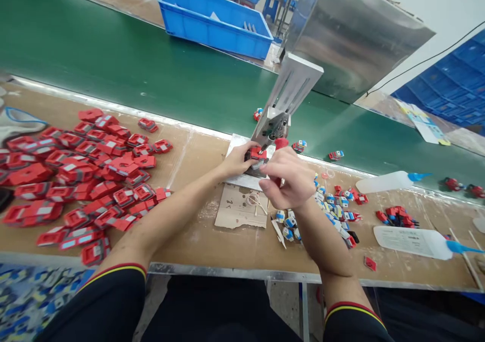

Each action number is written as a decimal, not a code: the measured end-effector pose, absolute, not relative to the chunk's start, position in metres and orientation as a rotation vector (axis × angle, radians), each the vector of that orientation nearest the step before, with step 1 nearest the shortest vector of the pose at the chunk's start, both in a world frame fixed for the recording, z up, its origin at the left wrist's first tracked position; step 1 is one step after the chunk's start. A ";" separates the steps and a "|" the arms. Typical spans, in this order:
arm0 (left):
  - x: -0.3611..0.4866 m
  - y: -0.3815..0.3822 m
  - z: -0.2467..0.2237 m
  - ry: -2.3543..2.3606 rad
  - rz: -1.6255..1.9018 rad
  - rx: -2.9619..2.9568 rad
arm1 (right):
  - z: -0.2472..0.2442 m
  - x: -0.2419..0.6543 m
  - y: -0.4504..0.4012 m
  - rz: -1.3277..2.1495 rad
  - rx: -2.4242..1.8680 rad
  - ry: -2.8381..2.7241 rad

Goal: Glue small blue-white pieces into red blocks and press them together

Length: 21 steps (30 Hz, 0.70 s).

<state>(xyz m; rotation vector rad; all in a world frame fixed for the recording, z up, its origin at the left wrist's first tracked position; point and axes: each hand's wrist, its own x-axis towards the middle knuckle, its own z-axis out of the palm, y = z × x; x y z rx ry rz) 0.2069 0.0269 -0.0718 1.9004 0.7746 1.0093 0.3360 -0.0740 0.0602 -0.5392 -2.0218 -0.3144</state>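
My left hand has its fingers closed round a red plastic toy-car part, which sits low in a metal hand press. My right hand is wrapped round the red lever handle of that press, just right of the part. The handle's end shows above the fist and the rest is hidden by the fingers. Beneath the press is a pale base plate. A torn piece of cardboard lies in front of it, with thin cotton-bud-like sticks on top.
Red car shells are heaped at left. Small blue, white and yellow parts lie at right, near white squeeze bottles. Beyond runs a green conveyor belt with several small cars. A blue crate stands behind it.
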 end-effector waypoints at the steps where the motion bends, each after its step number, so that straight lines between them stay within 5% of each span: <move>1: 0.206 0.026 -0.071 0.766 0.991 1.898 | 0.055 0.337 -0.076 -0.334 -0.544 -2.072; 21: 0.209 0.027 -0.079 0.791 0.977 1.867 | -0.061 0.348 -0.042 -0.664 -0.850 -2.192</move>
